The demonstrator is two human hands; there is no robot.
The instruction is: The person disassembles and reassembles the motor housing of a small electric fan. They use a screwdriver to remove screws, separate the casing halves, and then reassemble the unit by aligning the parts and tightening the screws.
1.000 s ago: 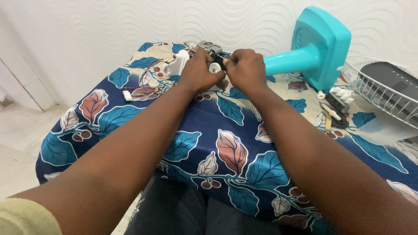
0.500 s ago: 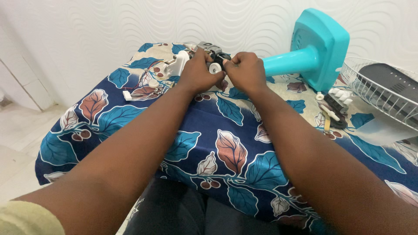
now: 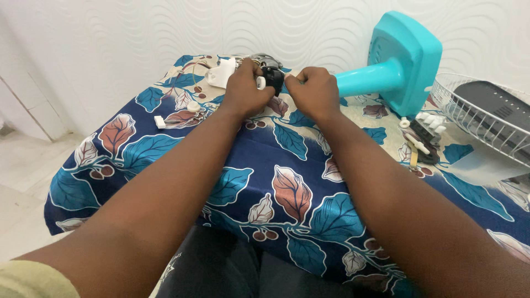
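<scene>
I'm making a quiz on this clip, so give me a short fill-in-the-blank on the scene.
1. Both hands grip a small ___ part with metal behind it.
2. The turquoise fan base lies on its ___.
3. The wire grille sits on the person's ___ side.
Missing words: black; side; right

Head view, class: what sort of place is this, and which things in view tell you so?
Probably a room at home used as a makeshift repair spot. A leaf-print cloth covers the table, a turquoise fan stand lies on it, and a wire fan guard rests beside it; both hands hold a small black part.
</scene>
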